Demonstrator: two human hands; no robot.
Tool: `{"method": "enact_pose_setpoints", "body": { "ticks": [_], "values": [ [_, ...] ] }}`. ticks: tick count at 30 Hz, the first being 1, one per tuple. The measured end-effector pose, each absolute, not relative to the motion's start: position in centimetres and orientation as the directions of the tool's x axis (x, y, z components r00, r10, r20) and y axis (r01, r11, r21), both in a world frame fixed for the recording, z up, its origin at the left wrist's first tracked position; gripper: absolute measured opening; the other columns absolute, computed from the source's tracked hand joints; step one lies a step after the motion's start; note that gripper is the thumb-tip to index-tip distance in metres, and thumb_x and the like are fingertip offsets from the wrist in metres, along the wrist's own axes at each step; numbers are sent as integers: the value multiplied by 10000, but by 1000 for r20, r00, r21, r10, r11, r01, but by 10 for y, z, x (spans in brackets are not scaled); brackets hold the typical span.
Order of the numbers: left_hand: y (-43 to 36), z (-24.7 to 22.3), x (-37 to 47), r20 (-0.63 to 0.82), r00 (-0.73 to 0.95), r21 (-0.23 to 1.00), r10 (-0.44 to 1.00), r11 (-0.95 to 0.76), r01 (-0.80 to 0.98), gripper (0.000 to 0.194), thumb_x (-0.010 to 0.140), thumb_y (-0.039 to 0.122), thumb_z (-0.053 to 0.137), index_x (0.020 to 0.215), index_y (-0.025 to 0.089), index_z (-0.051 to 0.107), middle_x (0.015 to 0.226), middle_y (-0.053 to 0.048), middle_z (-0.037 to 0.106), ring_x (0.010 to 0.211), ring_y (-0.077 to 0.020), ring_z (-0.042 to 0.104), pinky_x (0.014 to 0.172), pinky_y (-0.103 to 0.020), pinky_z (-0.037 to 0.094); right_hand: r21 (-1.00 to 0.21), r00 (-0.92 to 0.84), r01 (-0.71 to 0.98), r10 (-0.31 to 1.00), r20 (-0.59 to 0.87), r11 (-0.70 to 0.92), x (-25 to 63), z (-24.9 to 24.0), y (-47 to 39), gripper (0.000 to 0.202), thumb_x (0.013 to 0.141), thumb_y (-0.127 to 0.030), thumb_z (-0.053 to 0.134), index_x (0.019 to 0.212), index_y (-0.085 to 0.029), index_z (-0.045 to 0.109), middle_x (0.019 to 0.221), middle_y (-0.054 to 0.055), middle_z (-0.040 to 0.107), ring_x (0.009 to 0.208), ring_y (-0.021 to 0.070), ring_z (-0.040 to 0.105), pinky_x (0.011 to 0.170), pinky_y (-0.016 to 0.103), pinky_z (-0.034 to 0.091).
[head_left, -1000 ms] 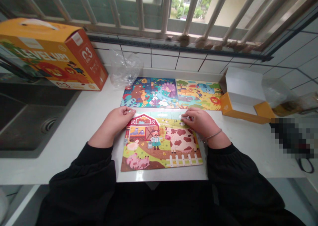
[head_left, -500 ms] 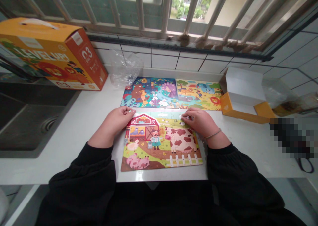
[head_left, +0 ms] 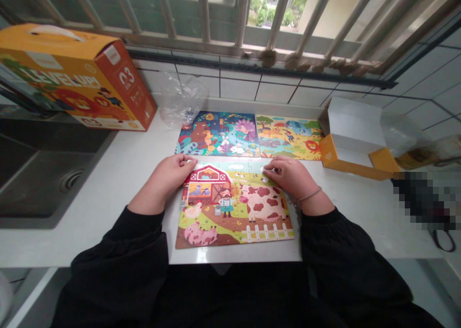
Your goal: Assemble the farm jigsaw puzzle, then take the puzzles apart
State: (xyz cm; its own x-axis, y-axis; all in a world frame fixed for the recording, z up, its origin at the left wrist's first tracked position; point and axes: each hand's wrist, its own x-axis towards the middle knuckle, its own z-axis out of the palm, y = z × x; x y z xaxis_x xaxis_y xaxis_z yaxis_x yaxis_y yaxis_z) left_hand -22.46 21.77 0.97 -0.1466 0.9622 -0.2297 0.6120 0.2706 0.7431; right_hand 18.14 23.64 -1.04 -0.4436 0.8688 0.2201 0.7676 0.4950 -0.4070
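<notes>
A farm jigsaw puzzle (head_left: 236,208), showing a red barn, a farmer and a spotted cow, lies flat on the white counter close to my body. At its upper left corner my left hand (head_left: 173,174) is closed, thumb and fingers pinching the edge. My right hand (head_left: 288,176) pinches the upper right corner, thumb on top; the fingers cover that corner of the picture. Just beyond lie two more jigsaw puzzles side by side: a blue forest puzzle (head_left: 223,133) and a yellow savanna puzzle (head_left: 290,136).
A large orange carton (head_left: 72,88) stands by the dark sink (head_left: 39,179) on the left. Crumpled clear plastic (head_left: 180,97) lies against the tiles. To the right are an open small orange box (head_left: 355,162) and a blurred-out dark object (head_left: 421,200) with a strap. A barred window is behind.
</notes>
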Motion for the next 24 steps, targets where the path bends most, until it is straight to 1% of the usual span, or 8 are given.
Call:
{"method": "enact_pose_setpoints", "body": {
  "ticks": [3, 7, 14, 18, 21, 24],
  "values": [
    [218, 12, -224, -232, -150, 739, 961, 274, 616, 434, 831, 629, 742, 975, 222, 782, 836, -87, 817, 763, -291, 732, 604, -329, 486, -407, -445, 766, 867, 222, 497, 182, -11, 237, 116, 1019, -303, 791, 984, -236, 880, 976, 80, 792, 862, 236, 709, 805, 375, 558],
    [216, 14, -223, -229, -142, 742, 963, 267, 615, 436, 849, 635, 724, 981, 223, 778, 852, -94, 821, 781, -296, 739, 617, -334, 493, -408, -456, 763, 865, 209, 501, 183, -10, 237, 102, 997, -310, 812, 1010, -236, 882, 985, 83, 791, 859, 238, 707, 802, 382, 560],
    [219, 10, -225, -238, -151, 753, 959, 281, 595, 448, 796, 637, 753, 970, 225, 783, 839, -82, 822, 776, -296, 741, 622, -334, 493, -401, -441, 780, 876, 193, 481, 181, -8, 236, 115, 1010, -316, 794, 991, -232, 870, 979, 82, 783, 844, 232, 694, 786, 375, 539],
    [219, 10, -225, -240, -149, 751, 959, 281, 598, 435, 808, 628, 752, 964, 223, 783, 840, -78, 825, 783, -297, 753, 627, -334, 497, -409, -443, 773, 874, 200, 485, 181, -8, 236, 97, 1004, -301, 802, 984, -226, 859, 972, 79, 776, 851, 232, 693, 790, 370, 540],
    [217, 11, -224, -229, -131, 761, 965, 261, 594, 433, 830, 606, 762, 1016, 217, 807, 889, -93, 842, 832, -313, 773, 663, -350, 528, -416, -441, 769, 874, 204, 485, 181, -9, 235, 105, 1017, -308, 779, 1000, -230, 847, 995, 89, 767, 888, 246, 697, 822, 384, 557],
    [216, 11, -224, -231, -111, 796, 967, 253, 550, 466, 818, 594, 812, 1084, 212, 823, 872, -95, 835, 813, -317, 779, 650, -358, 538, -413, -443, 755, 861, 250, 509, 180, -13, 235, 137, 1037, -308, 732, 1067, -228, 838, 1094, 123, 764, 1003, 285, 709, 924, 434, 584]
  ]
}}
